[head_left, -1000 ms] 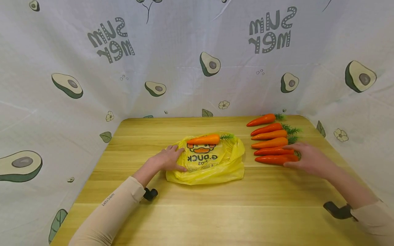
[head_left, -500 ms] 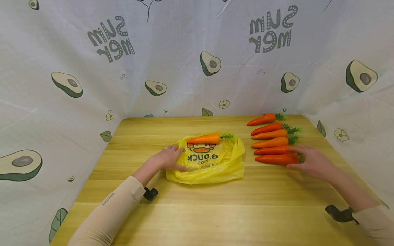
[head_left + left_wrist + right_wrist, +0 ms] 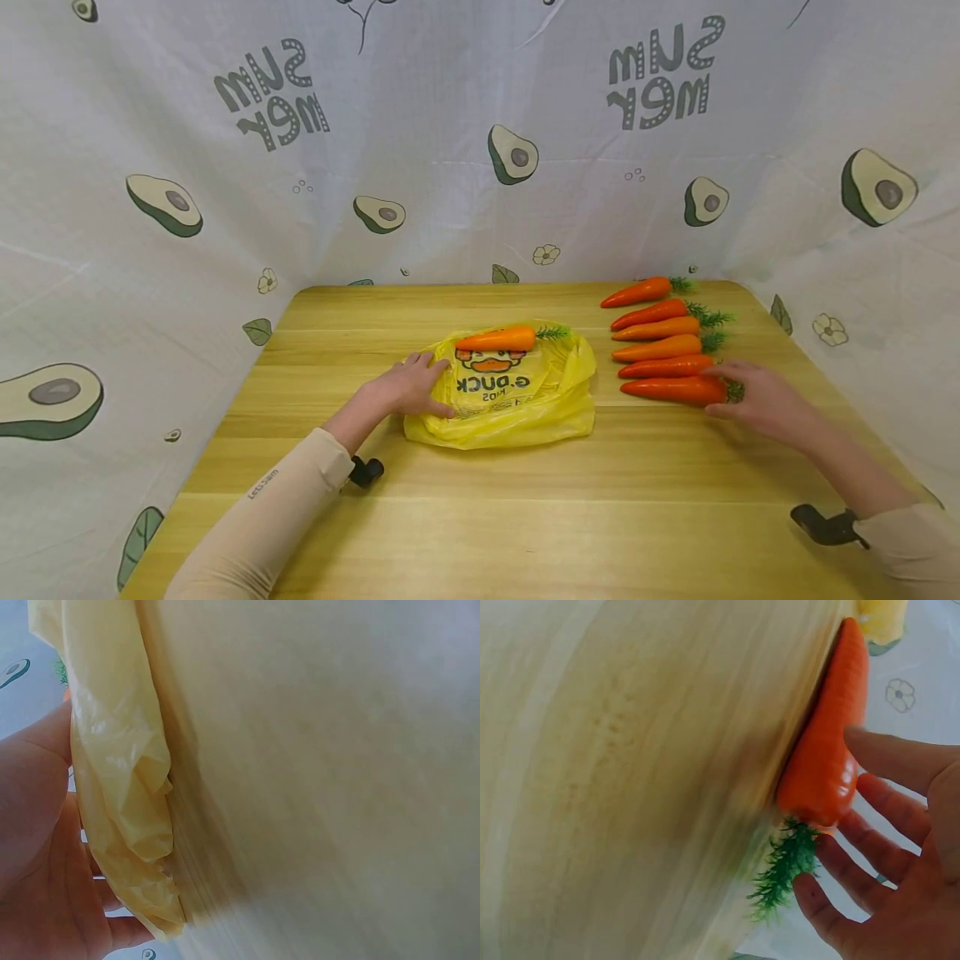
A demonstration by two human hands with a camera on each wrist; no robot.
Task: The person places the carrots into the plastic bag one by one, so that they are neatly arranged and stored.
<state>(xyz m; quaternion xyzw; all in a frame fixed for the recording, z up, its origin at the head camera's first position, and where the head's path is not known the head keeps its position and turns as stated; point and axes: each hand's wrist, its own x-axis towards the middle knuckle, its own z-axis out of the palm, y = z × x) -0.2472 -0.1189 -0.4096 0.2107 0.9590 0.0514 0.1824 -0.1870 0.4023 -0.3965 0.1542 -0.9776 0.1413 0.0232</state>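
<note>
A yellow plastic bag (image 3: 517,421) with a duck print lies flat mid-table, and one orange toy carrot (image 3: 498,340) rests across its far part. My left hand (image 3: 408,387) rests on the bag's left edge with fingers spread; in the left wrist view, the bag's crinkled side (image 3: 120,765) stands by the palm. At the right, my right hand (image 3: 765,400) is at the leafy end of the nearest red-orange carrot (image 3: 671,389). From the right wrist, its thumb is beside the carrot's body (image 3: 829,742) and its loosely extended fingers are near the green top (image 3: 784,866).
Several more carrots (image 3: 658,328) lie in a stacked row behind the nearest one, tips pointing left. The wooden table (image 3: 525,533) ends at a white avocado-print curtain (image 3: 450,125) at the back and sides.
My right hand has drawn slightly right along the nearest carrot, uncovering more of its body and green top. The left hand, bag and carrots have stayed in place.
</note>
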